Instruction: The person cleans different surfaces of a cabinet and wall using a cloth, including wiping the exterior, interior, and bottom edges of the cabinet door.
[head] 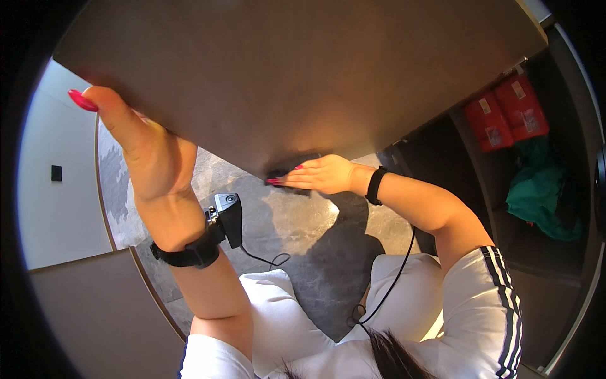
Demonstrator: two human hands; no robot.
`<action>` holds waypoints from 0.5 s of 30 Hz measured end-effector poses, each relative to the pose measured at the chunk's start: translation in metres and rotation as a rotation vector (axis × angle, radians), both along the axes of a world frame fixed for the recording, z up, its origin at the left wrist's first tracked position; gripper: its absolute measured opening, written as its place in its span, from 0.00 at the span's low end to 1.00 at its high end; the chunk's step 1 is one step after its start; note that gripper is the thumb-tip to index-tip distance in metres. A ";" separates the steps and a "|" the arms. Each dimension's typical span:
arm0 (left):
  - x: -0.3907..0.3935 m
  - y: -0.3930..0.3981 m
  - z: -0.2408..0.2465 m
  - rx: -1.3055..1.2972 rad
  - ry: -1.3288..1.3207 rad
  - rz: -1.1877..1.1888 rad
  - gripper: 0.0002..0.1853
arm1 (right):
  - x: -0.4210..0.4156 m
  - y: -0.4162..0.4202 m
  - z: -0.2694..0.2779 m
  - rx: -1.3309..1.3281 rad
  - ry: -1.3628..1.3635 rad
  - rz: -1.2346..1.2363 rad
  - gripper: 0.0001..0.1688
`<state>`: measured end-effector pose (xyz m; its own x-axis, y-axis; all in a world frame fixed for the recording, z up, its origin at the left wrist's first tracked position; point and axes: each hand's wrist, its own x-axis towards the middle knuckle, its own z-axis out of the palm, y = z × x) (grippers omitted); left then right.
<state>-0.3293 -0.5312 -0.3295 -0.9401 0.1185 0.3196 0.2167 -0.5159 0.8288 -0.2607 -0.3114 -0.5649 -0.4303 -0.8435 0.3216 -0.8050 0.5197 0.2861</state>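
A large brown cabinet door (pixel 312 80) stands swung out before me, its lower corner pointing towards me. My left hand (pixel 151 147) grips the door's left edge, thumb pointing up with a red nail; its other fingers are mostly hidden behind the panel. Near the bottom corner, my right hand (pixel 322 175) lies flat with fingers together, pressing a dark cloth (pixel 303 192) against the door's surface. A black strap with a small camera (pixel 229 213) is around my left wrist, and a black band (pixel 376 185) circles the right one.
On the right, an open dark cabinet (pixel 525 251) holds red boxes (pixel 490 121) and a green plastic bag (pixel 539 189). Grey stone-look floor (pixel 265 222) lies below. A thin black cable (pixel 402 272) runs beside my right arm. At left are a white wall (pixel 57 208) and a brown panel (pixel 94 308).
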 end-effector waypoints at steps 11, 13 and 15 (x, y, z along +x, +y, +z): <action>-0.003 0.009 -0.003 -0.123 0.190 0.381 0.39 | 0.008 0.103 0.143 0.193 0.419 -0.141 0.28; -0.004 0.004 0.000 -0.136 0.172 0.375 0.39 | 0.004 0.107 0.197 -0.039 0.690 -0.212 0.26; -0.003 0.001 -0.002 -0.140 0.145 0.347 0.39 | 0.000 0.121 0.220 -0.217 0.827 -0.274 0.29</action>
<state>-0.3321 -0.5307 -0.3312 -0.8782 -0.1463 0.4554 0.4783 -0.2755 0.8339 -0.2603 -0.1902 -0.3445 -0.1673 -0.6303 0.7581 -0.2248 0.7731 0.5931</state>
